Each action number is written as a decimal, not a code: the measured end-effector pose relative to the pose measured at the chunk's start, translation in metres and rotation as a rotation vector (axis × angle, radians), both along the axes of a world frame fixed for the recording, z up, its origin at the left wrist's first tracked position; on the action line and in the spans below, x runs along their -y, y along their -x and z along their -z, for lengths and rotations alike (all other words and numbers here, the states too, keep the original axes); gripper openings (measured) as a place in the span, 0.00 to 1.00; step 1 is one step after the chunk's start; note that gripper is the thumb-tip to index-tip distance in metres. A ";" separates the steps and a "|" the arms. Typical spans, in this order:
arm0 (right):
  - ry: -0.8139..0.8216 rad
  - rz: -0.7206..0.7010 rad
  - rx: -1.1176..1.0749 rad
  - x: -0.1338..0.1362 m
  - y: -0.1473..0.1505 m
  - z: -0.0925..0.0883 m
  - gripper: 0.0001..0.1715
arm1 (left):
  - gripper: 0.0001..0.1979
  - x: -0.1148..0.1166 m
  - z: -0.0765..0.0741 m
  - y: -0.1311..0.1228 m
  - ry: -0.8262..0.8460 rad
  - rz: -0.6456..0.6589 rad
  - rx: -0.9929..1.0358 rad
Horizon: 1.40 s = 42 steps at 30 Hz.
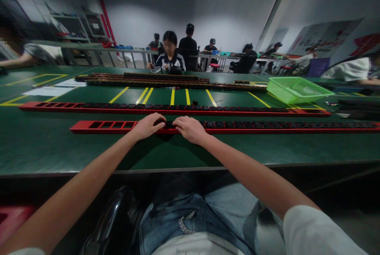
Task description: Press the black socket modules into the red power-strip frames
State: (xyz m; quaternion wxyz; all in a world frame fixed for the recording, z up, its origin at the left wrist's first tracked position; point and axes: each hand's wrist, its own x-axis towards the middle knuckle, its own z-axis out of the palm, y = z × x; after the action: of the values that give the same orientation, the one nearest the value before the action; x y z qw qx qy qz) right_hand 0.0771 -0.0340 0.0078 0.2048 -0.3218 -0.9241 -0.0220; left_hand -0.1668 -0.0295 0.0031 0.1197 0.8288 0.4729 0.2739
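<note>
Both hands lie palm down on the near red strip (pixel 267 125), which runs lengthwise across the green table (pixel 59 144) just in front of the person. The fingers of the left hand (pixel 148 125) and the right hand (pixel 190 128) are bent over its top and almost meet above a black socket (pixel 170 123). Whether they pinch that piece or only press on it cannot be told. The likely trouble is a socket seating crooked. Pushed down on one side only, it could jam half in or pop back out. The strip is long and thin and lies loose on smooth matting, so uneven pressure could also swing its far end or slide it toward the second red strip (pixel 237 109) behind it. A fingertip could get nipped between socket and frame. By count there are two hands, two red strips and one green basket (pixel 285 97) at the right. About four empty openings (pixel 112 124) show at the left end of the near strip. A pile of dark strips (pixel 166 79) lies farther back, too many and too close together to number. One person (pixel 170 59) sits straight across the table, and several more are behind.
</note>
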 end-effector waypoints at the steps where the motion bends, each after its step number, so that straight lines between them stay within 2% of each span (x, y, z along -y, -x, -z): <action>1: 0.002 0.001 0.002 0.000 0.000 -0.001 0.13 | 0.16 0.000 0.000 0.000 -0.002 0.001 -0.001; 6: 0.037 0.025 0.044 -0.001 -0.006 -0.008 0.18 | 0.16 0.000 0.000 0.002 0.001 0.006 -0.008; 11: 0.054 -0.028 0.139 -0.006 -0.037 -0.015 0.18 | 0.17 0.001 0.000 0.003 0.008 0.012 -0.017; 15: 0.013 -0.044 0.149 -0.008 -0.052 -0.012 0.20 | 0.17 0.002 0.002 0.003 -0.007 0.009 -0.059; 21: -0.027 -0.018 0.131 -0.006 -0.049 -0.005 0.19 | 0.20 -0.002 -0.005 -0.004 0.015 -0.019 -0.153; 24: -0.032 -0.018 0.122 -0.007 -0.049 -0.004 0.18 | 0.20 -0.015 -0.016 -0.017 0.081 0.044 -0.192; 28: -0.036 -0.017 0.128 -0.008 -0.051 -0.003 0.18 | 0.19 -0.040 -0.029 -0.047 0.182 0.199 -0.212; 32: -0.037 -0.007 0.139 -0.007 -0.053 -0.004 0.18 | 0.18 -0.054 -0.029 -0.072 0.247 0.277 -0.195; 38: 0.002 -0.004 0.122 -0.005 -0.051 -0.006 0.19 | 0.19 -0.060 -0.016 -0.069 0.318 0.313 -0.126; 42: 0.029 -0.015 0.087 -0.005 -0.051 -0.006 0.18 | 0.18 -0.063 -0.016 -0.059 0.355 0.330 -0.100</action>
State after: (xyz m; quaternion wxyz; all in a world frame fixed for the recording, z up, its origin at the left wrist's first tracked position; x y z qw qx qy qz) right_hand 0.1279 -0.0291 0.0135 0.1598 -0.3168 -0.9347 -0.0209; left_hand -0.1074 0.0331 0.0188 0.2828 0.8734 0.3772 0.1218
